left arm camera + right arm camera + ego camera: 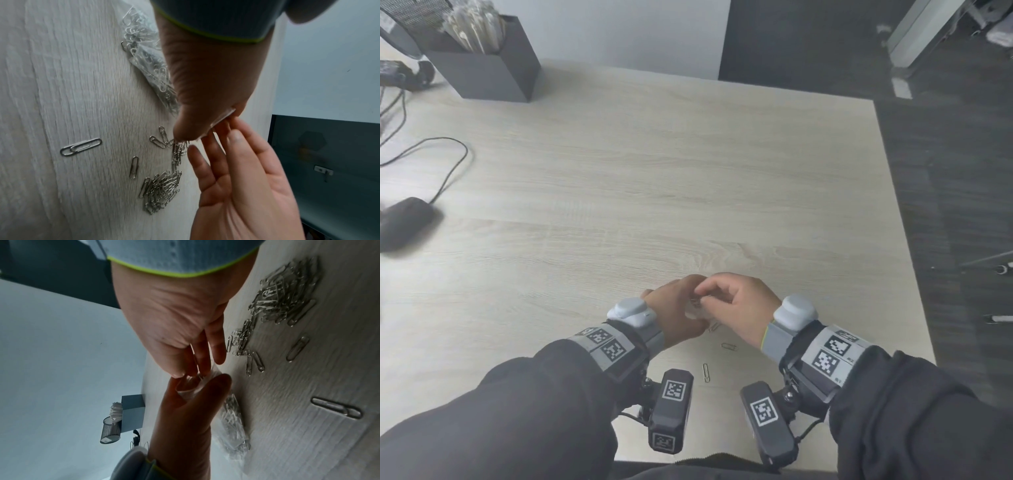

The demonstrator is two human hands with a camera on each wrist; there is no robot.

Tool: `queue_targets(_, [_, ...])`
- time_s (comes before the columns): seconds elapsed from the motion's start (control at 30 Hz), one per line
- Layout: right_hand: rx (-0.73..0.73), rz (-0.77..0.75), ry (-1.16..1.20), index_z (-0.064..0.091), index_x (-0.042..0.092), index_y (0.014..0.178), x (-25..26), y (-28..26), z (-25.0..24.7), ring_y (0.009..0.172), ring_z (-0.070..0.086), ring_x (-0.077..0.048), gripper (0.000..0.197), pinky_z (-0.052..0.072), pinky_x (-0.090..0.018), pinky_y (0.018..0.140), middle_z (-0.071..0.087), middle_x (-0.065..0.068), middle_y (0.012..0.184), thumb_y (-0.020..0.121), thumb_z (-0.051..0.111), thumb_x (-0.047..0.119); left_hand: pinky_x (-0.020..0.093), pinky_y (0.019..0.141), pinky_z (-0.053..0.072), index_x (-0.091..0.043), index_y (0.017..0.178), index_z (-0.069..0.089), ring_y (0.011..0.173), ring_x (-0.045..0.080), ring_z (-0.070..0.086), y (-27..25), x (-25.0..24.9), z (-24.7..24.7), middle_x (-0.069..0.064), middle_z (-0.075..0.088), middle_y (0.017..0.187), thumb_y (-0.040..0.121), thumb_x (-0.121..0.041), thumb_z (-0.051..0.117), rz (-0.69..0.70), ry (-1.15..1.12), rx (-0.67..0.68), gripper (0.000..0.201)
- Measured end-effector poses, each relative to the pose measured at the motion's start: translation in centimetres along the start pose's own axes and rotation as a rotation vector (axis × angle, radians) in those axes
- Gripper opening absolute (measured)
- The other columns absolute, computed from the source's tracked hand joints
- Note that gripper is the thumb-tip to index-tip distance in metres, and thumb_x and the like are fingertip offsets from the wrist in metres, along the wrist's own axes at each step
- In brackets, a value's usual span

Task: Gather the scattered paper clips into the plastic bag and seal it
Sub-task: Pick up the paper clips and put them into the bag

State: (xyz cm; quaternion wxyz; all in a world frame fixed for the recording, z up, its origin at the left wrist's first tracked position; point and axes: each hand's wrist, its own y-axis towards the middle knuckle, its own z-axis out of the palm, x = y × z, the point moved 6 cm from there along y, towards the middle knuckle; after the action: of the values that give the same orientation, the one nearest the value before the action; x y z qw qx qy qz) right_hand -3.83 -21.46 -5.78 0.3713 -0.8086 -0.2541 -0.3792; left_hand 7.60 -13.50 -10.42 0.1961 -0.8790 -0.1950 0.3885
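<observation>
A clear plastic bag lies on the table, partly filled with silver paper clips. Its body also shows in the right wrist view. Both hands meet at its raised mouth. My left hand pinches the mouth between thumb and fingers. My right hand pinches the rim from the other side. A pile of paper clips lies just beside the hands. A few single clips lie nearer to me. In the head view the hands hide the bag and the pile.
A black box of wrapped sticks stands at the back left. A black mouse and its cable lie at the left edge. The table's right edge drops to dark floor. A mesh cup stands beside the box.
</observation>
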Motion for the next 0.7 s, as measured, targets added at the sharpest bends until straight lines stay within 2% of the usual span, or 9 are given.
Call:
queue_targets(0.07, [-0.028, 0.003, -0.004, 0.071, 0.037, 0.092, -0.6, -0.1, -1.0, 0.080, 0.067, -0.002, 0.013, 0.051, -0.016, 0.072, 0.073, 0.013, 0.089, 0.087, 0.064, 0.027, 0.039, 0.093, 0.054, -0.057, 0.126, 0.043, 0.094, 0.004, 0.065, 0.0, 0.3, 0.0, -0.029, 0.062, 0.098, 0.076, -0.052, 0.067, 0.001, 0.000, 0.005, 0.056])
queue_targets(0.2, [-0.143, 0.062, -0.135, 0.070, 0.035, 0.093, -3.3, 0.2, -4.1, 0.074, 0.065, 0.000, 0.012, 0.047, -0.015, 0.062, 0.071, 0.014, 0.087, 0.090, 0.061, 0.028, 0.038, 0.098, 0.051, -0.052, 0.138, 0.042, 0.092, -0.003, 0.061, 0.1, 0.8, 0.0, -0.029, 0.061, 0.101, 0.080, -0.052, 0.070, -0.006, 0.011, 0.001, 0.064])
queue_targets(0.3, [-0.166, 0.118, -0.356, 0.064, 0.033, 0.108, -6.1, 0.1, -6.1, 0.080, 0.057, -0.001, 0.020, 0.040, -0.014, 0.066, 0.061, 0.012, 0.105, 0.089, 0.060, 0.030, 0.038, 0.098, 0.051, -0.051, 0.139, 0.043, 0.090, -0.005, 0.060, 0.2, 1.1, -0.1, -0.029, 0.061, 0.102, 0.081, -0.051, 0.070, -0.005, 0.031, -0.003, 0.064])
queue_targets(0.4, [0.026, 0.172, -0.565, 0.049, 0.036, 0.130, -8.3, -0.4, -6.0, 0.105, 0.053, -0.007, 0.058, 0.041, -0.022, 0.083, 0.044, 0.012, 0.127, 0.079, 0.065, 0.057, 0.036, 0.096, 0.050, -0.049, 0.139, 0.044, 0.088, -0.007, 0.059, 0.3, 1.1, -0.1, -0.028, 0.061, 0.101, 0.083, -0.050, 0.070, -0.010, 0.042, -0.009, 0.062])
queue_targets(0.5, [0.141, 0.160, -0.696, 0.040, 0.039, 0.136, -9.3, -1.1, -5.2, 0.107, 0.053, -0.013, 0.085, 0.042, -0.025, 0.084, 0.038, 0.009, 0.128, 0.063, 0.073, 0.068, 0.037, 0.091, 0.054, -0.061, 0.132, 0.038, 0.093, 0.005, 0.063, 0.5, 1.1, 0.3, -0.030, 0.061, 0.103, 0.074, -0.062, 0.061, -0.035, 0.059, 0.022, 0.063])
queue_targets(0.57, [0.163, 0.113, -0.736, 0.041, 0.038, 0.134, -9.5, -1.2, -4.3, 0.103, 0.055, -0.016, 0.083, 0.047, -0.027, 0.086, 0.039, 0.007, 0.127, 0.062, 0.075, 0.064, 0.039, 0.089, 0.055, -0.066, 0.128, 0.034, 0.095, 0.010, 0.064, 0.7, 1.1, 0.6, -0.031, 0.060, 0.104, 0.068, -0.067, 0.054, -0.044, 0.068, 0.045, 0.063])
queue_targets(0.63, [0.163, 0.100, -0.714, 0.046, 0.035, 0.129, -9.6, -1.3, -3.7, 0.097, 0.056, -0.017, 0.067, 0.048, -0.028, 0.084, 0.042, 0.006, 0.121, 0.071, 0.074, 0.051, 0.039, 0.092, 0.054, -0.065, 0.129, 0.035, 0.096, 0.010, 0.064, 0.7, 0.9, 0.8, -0.030, 0.060, 0.105, 0.071, -0.065, 0.055, -0.045, 0.082, 0.059, 0.061])
queue_targets(0.7, [0.136, 0.106, -0.687, 0.053, 0.030, 0.118, -9.3, -1.3, -3.4, 0.088, 0.054, -0.017, 0.045, 0.046, -0.028, 0.077, 0.044, 0.007, 0.108, 0.078, 0.070, 0.040, 0.039, 0.096, 0.052, -0.062, 0.132, 0.037, 0.097, 0.010, 0.064, 0.7, 0.8, 0.8, -0.029, 0.060, 0.106, 0.074, -0.062, 0.057, -0.048, 0.090, 0.058, 0.061])
